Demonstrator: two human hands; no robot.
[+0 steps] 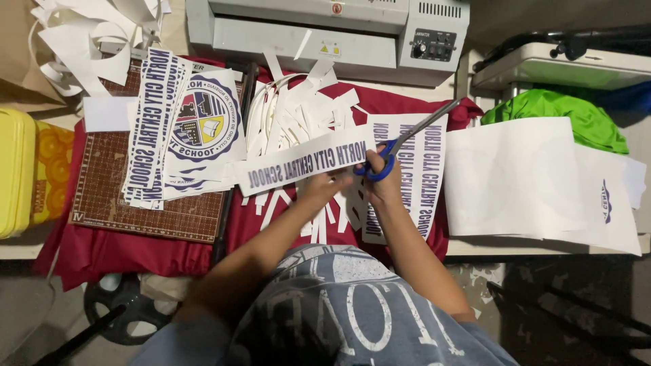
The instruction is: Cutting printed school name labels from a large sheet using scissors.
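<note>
one scissors (400, 146), one laminator (325, 34), one cutting mat (135, 203)

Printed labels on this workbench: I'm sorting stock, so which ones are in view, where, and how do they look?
Long strip label: white with dark blue lettering, held by the left hand at centre.
Round emblem sheet: blue ring, multicoloured middle, on the brown cutting mat.
Stacked strip labels: white and blue, left of the emblem.
Lettered sheet: under the right hand with blue-handled scissors.
Small yellow warning sticker: on the grey laminator.
</note>
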